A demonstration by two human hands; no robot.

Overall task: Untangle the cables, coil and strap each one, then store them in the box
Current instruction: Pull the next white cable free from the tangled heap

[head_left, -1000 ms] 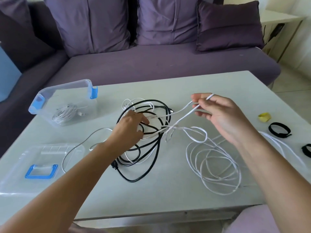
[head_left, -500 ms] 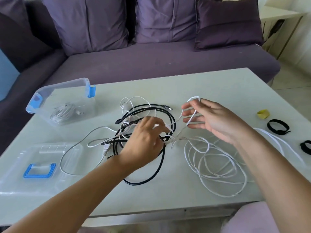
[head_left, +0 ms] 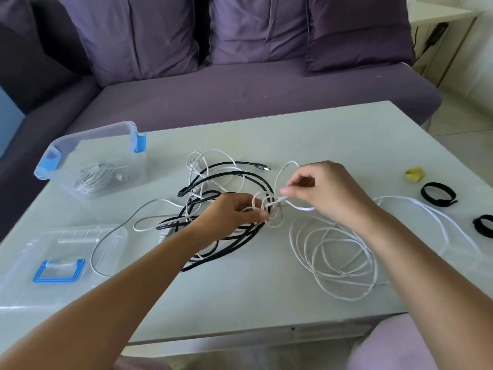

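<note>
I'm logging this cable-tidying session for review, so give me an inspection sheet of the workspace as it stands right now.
Surface: pale rectangular table, bare at the far side.
Job's things: clear plastic box with blue clips at the left, holding one coiled white cable; its clear lid with a blue handle lies flat nearer the person.
Clutter: yellow strap and two black loop straps at the right edge.
Grippers: left hand and right hand both pinch the white knot.
Cables: black cable tangled with thin white cable; flat white cable in loose loops at the right.
Surroundings: purple sofa with cushions behind the table.
</note>
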